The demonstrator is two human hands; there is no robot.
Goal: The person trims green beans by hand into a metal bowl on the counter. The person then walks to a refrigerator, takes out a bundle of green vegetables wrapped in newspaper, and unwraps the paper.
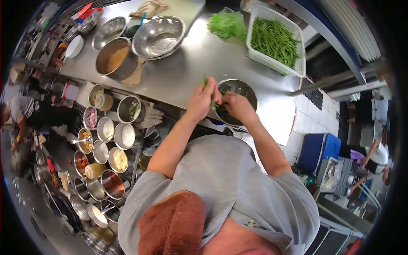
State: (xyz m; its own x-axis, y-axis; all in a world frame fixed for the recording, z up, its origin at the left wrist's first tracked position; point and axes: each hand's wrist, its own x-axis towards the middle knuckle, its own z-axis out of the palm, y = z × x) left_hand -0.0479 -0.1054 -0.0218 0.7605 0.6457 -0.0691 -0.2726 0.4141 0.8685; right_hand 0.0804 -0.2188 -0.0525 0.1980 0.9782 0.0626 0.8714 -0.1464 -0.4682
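The left hand (204, 97) grips green beans (213, 104); the right hand (239, 106), fingers bunched, hangs over the metal bowl (251, 93) alongside, its grip hidden. The near edge of the tabletop (187, 78) runs just behind; ahead lies open room, to a bean-filled basket (262, 59) forward-right.

no text, label, brand, number or sign can be read. a small white and red panel (70, 91), just off the near left corner of the bench (197, 61), is too small and too blurred to tell if there is some writing on it.
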